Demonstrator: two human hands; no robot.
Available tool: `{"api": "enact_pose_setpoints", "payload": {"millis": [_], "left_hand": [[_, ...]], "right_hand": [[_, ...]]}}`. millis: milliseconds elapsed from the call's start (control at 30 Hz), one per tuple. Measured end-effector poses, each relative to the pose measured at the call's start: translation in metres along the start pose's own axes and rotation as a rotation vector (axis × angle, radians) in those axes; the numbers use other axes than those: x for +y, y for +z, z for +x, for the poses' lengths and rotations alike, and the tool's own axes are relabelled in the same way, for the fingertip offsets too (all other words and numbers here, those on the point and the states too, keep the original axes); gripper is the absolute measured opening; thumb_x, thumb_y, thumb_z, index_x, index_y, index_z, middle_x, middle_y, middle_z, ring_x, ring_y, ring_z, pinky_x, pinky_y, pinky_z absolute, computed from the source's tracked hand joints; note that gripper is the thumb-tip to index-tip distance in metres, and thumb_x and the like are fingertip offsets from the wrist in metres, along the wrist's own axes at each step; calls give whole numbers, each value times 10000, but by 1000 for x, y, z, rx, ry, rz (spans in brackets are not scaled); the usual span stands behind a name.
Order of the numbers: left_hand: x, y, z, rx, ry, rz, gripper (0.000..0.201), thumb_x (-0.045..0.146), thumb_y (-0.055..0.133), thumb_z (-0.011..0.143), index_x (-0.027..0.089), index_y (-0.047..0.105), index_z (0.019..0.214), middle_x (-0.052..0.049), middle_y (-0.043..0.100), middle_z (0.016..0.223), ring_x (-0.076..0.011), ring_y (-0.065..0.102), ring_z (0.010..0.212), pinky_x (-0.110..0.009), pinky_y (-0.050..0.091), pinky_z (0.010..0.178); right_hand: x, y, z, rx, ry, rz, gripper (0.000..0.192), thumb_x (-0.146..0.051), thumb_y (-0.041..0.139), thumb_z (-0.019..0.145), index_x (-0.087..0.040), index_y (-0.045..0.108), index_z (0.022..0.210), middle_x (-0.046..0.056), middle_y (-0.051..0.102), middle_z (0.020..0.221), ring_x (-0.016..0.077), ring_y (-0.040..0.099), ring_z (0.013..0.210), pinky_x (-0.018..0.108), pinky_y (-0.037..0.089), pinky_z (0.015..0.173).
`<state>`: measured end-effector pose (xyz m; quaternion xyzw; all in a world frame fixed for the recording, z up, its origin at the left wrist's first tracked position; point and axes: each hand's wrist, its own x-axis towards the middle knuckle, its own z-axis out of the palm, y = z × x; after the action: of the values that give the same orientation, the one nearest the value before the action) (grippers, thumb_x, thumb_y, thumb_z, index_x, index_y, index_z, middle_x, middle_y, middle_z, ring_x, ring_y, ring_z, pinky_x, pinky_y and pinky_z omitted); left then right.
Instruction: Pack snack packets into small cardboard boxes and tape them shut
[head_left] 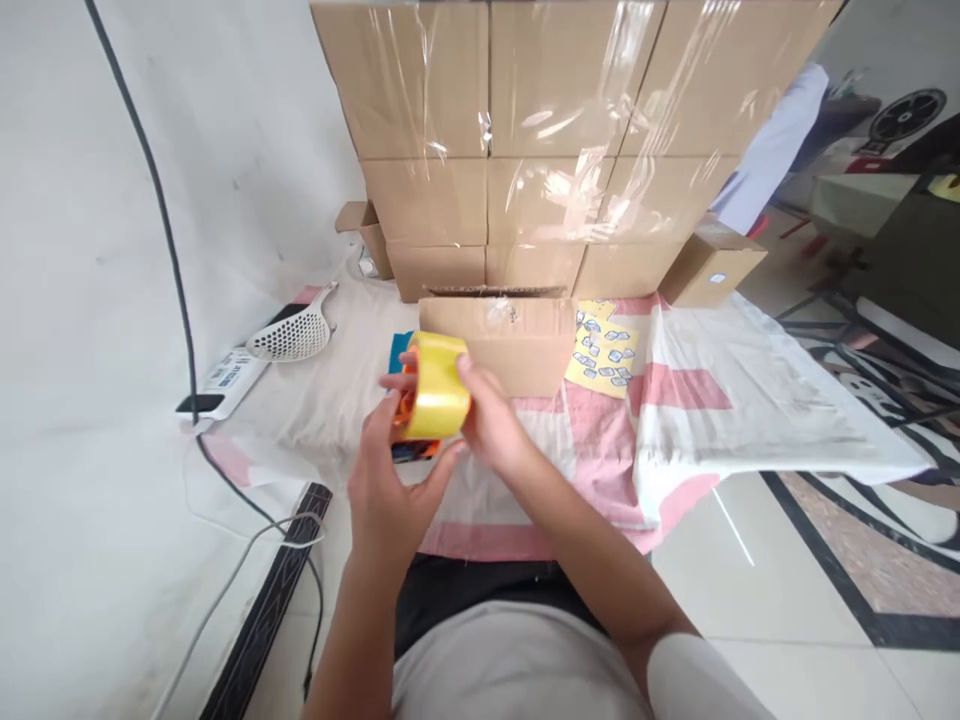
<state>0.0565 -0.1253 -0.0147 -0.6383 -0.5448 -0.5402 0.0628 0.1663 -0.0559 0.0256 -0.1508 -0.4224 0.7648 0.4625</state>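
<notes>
1. Now both hands are up in front of the person, and they share 1 thing: a roll of yellow tape [436, 398].
2. The left hand [386, 490] is under the roll and on its near side. Its thumb and fingers are curled around the roll, so it is closed on it.
3. The right hand [495, 425] is pressed on the right side of the roll. Its fingers [466, 368] lie on the yellow band, so it grips the roll too.
4. An orange piece [405, 405] peeks out on the left side of the roll. It may be a tape cutter, but I cannot tell for sure.
5. Just past the hands is a small brown box [499, 340] with its top flaps shut. Behind that box is a tall wall of big boxes [555, 140] wrapped in shiny clear film.
6. Right of the right hand, a yellow sheet of little stickers [604, 352] lies on the pink and white cloth [675, 400].
7. Left of the left hand lie a white scoop with holes [292, 335] and a power strip [225, 380].
8. To do this bit well, I think the left hand should hold the roll steady while the right fingers feel slowly around the band for the loose end.
9. It helps to keep the roll close to the small box, and not to squeeze so hard that it slips.
</notes>
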Motion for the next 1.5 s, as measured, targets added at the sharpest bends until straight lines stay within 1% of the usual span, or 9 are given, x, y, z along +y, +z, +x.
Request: {"api": "enact_pose_setpoints", "payload": {"millis": [100, 233, 467, 733, 967, 1100, 1167, 1333, 1500], "left_hand": [[5, -8, -7, -105, -28, -151, 733, 352, 756, 867, 235, 388, 1489, -148, 579, 1457, -292, 553, 1391, -461, 489, 1127], [14, -4, -16, -68, -213, -70, 461, 392, 719, 881, 195, 573, 1272, -150, 653, 1343, -313, 549, 1376, -511, 442, 1147], [6, 28, -32, -300, -214, -251, 165, 343, 652, 927, 227, 729, 1015, -89, 666, 1214, -240, 619, 1201, -430, 477, 1087], [25, 65, -51, -324, -187, -289, 146, 289, 657, 910, 231, 750, 813, -73, 649, 1100, -246, 607, 1102, -437, 488, 1022], [62, 43, -39, -472, -281, -492, 215, 295, 542, 962, 209, 642, 793, -56, 686, 992, -191, 681, 952, -320, 540, 851], [62, 42, -43, -759, -570, -698, 195, 381, 572, 946, 204, 652, 928, -29, 721, 848, -164, 713, 699, -303, 563, 736], [57, 48, -48, -823, -667, -758, 214, 380, 616, 913, 200, 654, 1023, -19, 739, 803, -157, 704, 624, -303, 569, 716], [49, 61, -61, -782, -748, -746, 326, 392, 660, 880, 172, 653, 1120, -36, 769, 832, -150, 699, 570, -293, 570, 679], [47, 62, -70, -719, -698, -667, 395, 398, 643, 905, 173, 670, 1228, -47, 783, 869, -154, 709, 594, -302, 588, 704]], "right_hand": [[-8, -4, -14, 75, -67, -77, 633, -781, 636, 804, -211, 708, 1069, 89, 780, 904, 317, 714, 1098, 429, 621, 828], [-5, -11, -31, 165, -136, -192, 559, -696, 711, 797, -222, 674, 1092, 66, 769, 863, 292, 735, 997, 400, 623, 774], [-3, -27, -50, 398, -279, -268, 425, -572, 767, 795, -212, 637, 980, 13, 675, 694, 217, 702, 723, 343, 586, 672], [-10, -54, -77, 566, -376, -354, 407, -617, 708, 821, -221, 614, 832, 15, 639, 656, 187, 639, 609, 314, 532, 552], [-16, -61, -88, 678, -389, -460, 383, -552, 782, 770, -214, 639, 880, 2, 654, 701, 184, 646, 636, 308, 536, 573], [-27, -78, -83, 689, -422, -347, 389, -543, 781, 782, -204, 660, 930, 1, 658, 678, 175, 649, 592, 319, 564, 584], [-31, -90, -78, 673, -379, -249, 409, -570, 763, 791, -193, 659, 910, 6, 656, 662, 185, 660, 588, 350, 596, 615], [-34, -107, -68, 724, -269, -166, 450, -601, 764, 763, -183, 642, 875, 40, 674, 674, 252, 722, 715, 418, 639, 674], [-28, -112, -62, 804, -250, -210, 495, -638, 731, 772, -182, 663, 950, 47, 677, 730, 254, 716, 730, 425, 640, 652]]}}
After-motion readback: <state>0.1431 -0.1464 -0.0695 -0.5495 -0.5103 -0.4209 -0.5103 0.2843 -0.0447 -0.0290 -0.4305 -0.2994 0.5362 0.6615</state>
